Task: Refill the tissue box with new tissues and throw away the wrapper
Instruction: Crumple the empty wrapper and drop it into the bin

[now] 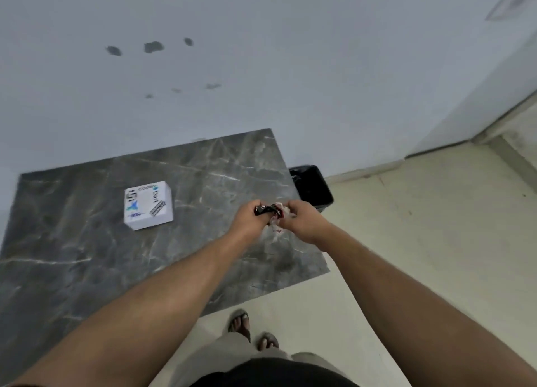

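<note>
Judging the refill as likely finished: white tissue box [148,205] closed on the dark marble tabletop [72,256], no tissue poking out, contents hidden. Right of the box, over the tabletop's far side, left hand [250,218] with fingers curled tight on one end of the crumpled wrapper [273,212], right hand [299,221] with fingers clamped on the other end. Further right of the box, past the tabletop's corner and down on the floor, black bin [312,187], open-topped, inside too dark to tell what lies there. Left to do, by the look of it: dropping the wrapper into that bin.
</note>
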